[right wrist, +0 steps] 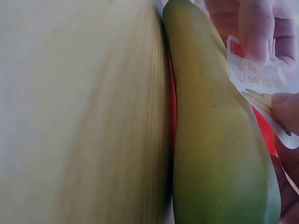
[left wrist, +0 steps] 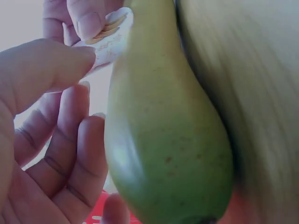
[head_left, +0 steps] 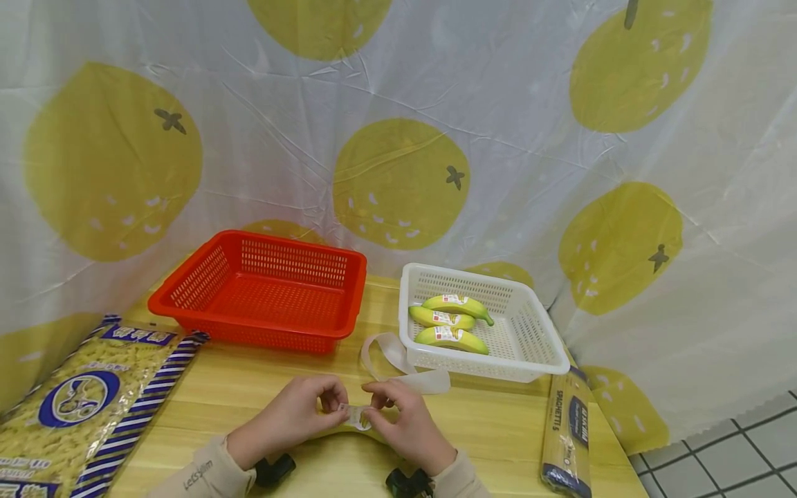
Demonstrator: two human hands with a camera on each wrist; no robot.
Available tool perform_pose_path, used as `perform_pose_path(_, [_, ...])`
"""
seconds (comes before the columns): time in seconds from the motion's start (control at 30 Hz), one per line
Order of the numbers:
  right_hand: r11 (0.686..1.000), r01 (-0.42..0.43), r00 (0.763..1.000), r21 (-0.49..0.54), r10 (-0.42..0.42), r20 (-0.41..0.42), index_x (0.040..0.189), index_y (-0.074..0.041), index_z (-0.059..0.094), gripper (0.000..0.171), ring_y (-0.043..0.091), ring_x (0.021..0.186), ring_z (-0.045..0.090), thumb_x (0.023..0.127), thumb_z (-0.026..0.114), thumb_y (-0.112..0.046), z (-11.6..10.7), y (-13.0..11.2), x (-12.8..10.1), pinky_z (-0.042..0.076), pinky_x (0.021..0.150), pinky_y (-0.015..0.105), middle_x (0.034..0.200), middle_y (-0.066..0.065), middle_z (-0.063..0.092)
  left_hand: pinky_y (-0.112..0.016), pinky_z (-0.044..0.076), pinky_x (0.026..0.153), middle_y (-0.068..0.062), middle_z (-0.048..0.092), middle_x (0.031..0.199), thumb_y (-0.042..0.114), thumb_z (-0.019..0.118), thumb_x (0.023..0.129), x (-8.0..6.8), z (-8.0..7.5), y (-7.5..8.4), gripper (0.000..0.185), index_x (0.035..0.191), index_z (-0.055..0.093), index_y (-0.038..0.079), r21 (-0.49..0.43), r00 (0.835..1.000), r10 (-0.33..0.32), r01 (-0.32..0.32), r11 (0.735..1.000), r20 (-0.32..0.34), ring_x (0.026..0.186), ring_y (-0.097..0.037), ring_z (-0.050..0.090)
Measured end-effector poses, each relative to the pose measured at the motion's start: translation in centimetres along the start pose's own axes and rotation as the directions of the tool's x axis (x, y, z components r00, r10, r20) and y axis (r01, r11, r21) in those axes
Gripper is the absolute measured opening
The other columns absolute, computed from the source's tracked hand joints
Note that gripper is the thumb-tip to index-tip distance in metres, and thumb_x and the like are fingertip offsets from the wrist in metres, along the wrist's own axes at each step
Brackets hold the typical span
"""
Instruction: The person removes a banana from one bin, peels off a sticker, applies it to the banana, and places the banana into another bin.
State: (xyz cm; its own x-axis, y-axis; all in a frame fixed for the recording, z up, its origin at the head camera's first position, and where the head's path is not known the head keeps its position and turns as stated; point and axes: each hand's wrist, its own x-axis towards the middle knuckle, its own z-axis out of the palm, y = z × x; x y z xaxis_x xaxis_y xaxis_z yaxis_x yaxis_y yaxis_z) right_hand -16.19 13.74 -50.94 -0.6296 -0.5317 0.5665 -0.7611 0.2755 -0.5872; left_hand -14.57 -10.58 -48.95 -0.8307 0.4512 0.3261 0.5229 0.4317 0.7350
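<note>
A green-yellow banana point(head_left: 339, 430) lies on the table in front of me, beneath both hands. Above its middle is a white sticker label point(head_left: 357, 416) with printed bananas and a red square. My left hand point(head_left: 301, 418) pinches one end of that label between thumb and forefinger. The other end is pinched by my right hand point(head_left: 407, 423). In the right wrist view the label point(right wrist: 257, 77) stands partly off the banana point(right wrist: 210, 121); its lower edge is near the skin, and I cannot tell how much sticks. The left wrist view shows the banana's greener end point(left wrist: 173, 163).
Behind my hands a red basket point(head_left: 268, 304) stands left and a white basket point(head_left: 535, 325) right, the latter with three labelled bananas point(head_left: 448, 319). A curled pale strip point(head_left: 429, 382) lies before the white basket. A plastic food bag point(head_left: 81, 401) is left, a spaghetti pack point(head_left: 566, 429) right.
</note>
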Motion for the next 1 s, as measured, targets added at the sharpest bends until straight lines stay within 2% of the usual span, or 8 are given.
perform_pose_path(0.23, [0.999, -0.046, 0.999, -0.023, 0.047, 0.020, 0.124, -0.012, 0.068, 0.040, 0.012, 0.086, 0.063, 0.087, 0.080, -0.003, 0.40, 0.11, -0.11, 0.056, 0.077, 0.029, 0.091, -0.004, 0.066, -0.019, 0.046, 0.057, 0.022, 0.059, 0.076, 0.013, 0.085, 0.083, -0.10, 0.32, -0.04, 0.029, 0.086, 0.063, 0.030, 0.157, 0.998, 0.006, 0.004, 0.988, -0.064, 0.064, 0.005, 0.053])
perform_pose_path(0.37, [0.997, -0.062, 0.998, -0.040, 0.063, 0.025, 0.124, -0.012, 0.068, 0.043, 0.010, 0.087, 0.061, 0.084, 0.083, -0.004, 0.51, 0.04, -0.16, 0.056, 0.076, 0.026, 0.092, -0.003, 0.065, -0.019, 0.042, 0.056, 0.021, 0.058, 0.076, 0.017, 0.088, 0.081, -0.16, 0.42, -0.08, 0.030, 0.086, 0.062, 0.031, 0.199, 0.998, -0.019, 0.033, 0.979, -0.067, 0.062, 0.005, 0.048])
perform_pose_path(0.6, [0.993, -0.100, 0.994, -0.070, 0.102, 0.033, 0.129, -0.010, 0.066, 0.053, 0.012, 0.089, 0.060, 0.080, 0.088, -0.010, 0.72, -0.10, -0.11, 0.056, 0.075, 0.023, 0.095, -0.001, 0.063, -0.020, 0.040, 0.058, 0.016, 0.059, 0.080, 0.027, 0.090, 0.079, -0.05, 0.47, 0.03, 0.030, 0.093, 0.063, 0.027, 0.209, 0.992, -0.112, 0.121, 0.970, -0.055, 0.064, 0.003, 0.045])
perform_pose_path(0.77, [0.989, -0.105, 0.993, -0.101, 0.110, 0.041, 0.128, -0.010, 0.066, 0.052, 0.011, 0.089, 0.059, 0.081, 0.088, -0.013, 0.77, -0.11, -0.12, 0.054, 0.076, 0.021, 0.097, -0.002, 0.063, -0.021, 0.040, 0.060, 0.010, 0.062, 0.086, 0.029, 0.090, 0.080, 0.10, 0.46, 0.10, 0.034, 0.103, 0.065, 0.021, 0.187, 0.988, -0.144, 0.152, 0.971, -0.055, 0.068, 0.001, 0.045])
perform_pose_path(0.9, [0.989, -0.106, 0.993, -0.104, 0.111, 0.045, 0.114, -0.011, 0.065, 0.040, 0.009, 0.089, 0.057, 0.081, 0.088, -0.014, 0.78, -0.11, -0.16, 0.053, 0.076, 0.021, 0.099, -0.003, 0.062, -0.021, 0.041, 0.061, 0.011, 0.062, 0.090, 0.025, 0.090, 0.080, 0.08, 0.58, -0.04, 0.042, 0.110, 0.062, 0.018, 0.168, 0.991, -0.128, 0.134, 0.977, -0.047, 0.069, 0.000, 0.047])
perform_pose_path(1.0, [0.991, -0.087, 0.995, -0.099, 0.091, 0.044, 0.098, -0.014, 0.064, 0.030, 0.010, 0.086, 0.058, 0.081, 0.088, -0.012, 0.79, -0.07, -0.24, 0.052, 0.074, 0.022, 0.096, -0.005, 0.060, -0.021, 0.045, 0.064, 0.014, 0.059, 0.090, 0.020, 0.089, 0.080, 0.00, 0.77, -0.21, 0.037, 0.103, 0.059, 0.022, 0.186, 0.998, -0.047, 0.052, 0.981, -0.032, 0.074, -0.001, 0.052])
